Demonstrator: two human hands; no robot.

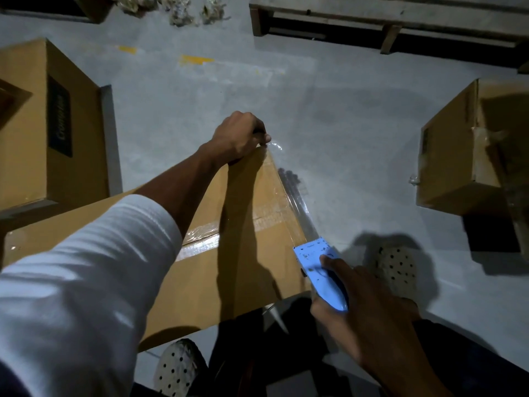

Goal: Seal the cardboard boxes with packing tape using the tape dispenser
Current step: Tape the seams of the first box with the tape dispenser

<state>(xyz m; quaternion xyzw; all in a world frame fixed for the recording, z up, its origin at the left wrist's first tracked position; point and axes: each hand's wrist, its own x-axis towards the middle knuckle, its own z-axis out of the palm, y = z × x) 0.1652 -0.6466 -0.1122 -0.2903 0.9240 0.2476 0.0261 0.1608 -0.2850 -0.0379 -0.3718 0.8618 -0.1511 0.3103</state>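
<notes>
L hand (239,137) pinched the tape end at the far corner of the box (229,253) on the floor. R hand (369,305) gripped the blue dispenser (320,273) at the near corner. Tape strip (297,202) ran far-to-near along the box's right edge, so the next pull looked to be toward the person.

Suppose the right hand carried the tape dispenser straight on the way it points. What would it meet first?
Probably nothing solid: the right hand aims the tape dispenser along the stretched tape toward the left hand, met first; depth unclear.

Dark label (59,116) on left box (43,124): "Crompton", partly legible.
</notes>
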